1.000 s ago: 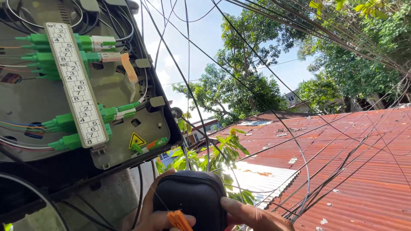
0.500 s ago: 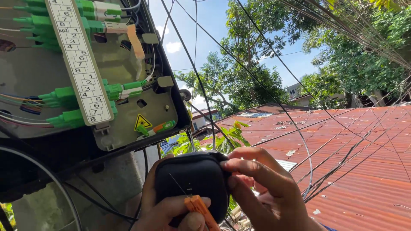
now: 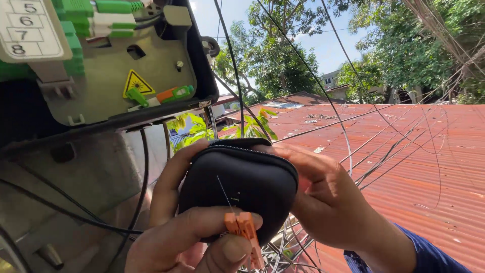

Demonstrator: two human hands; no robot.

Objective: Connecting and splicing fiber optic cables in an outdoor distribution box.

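Both hands clasp the black zip pouch (image 3: 240,184) — left hand (image 3: 187,237) also pinching an orange clip (image 3: 244,227), right hand (image 3: 323,202) in closed grip.

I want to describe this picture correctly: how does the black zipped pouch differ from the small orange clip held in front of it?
The black zipped pouch is much larger than the orange clip. The pouch is rounded and looks soft; the clip is narrow, angular and looks hard. Both hands hold the pouch, the right hand at its side, while the left hand alone presses the clip against it. Both are held before the open grey box.
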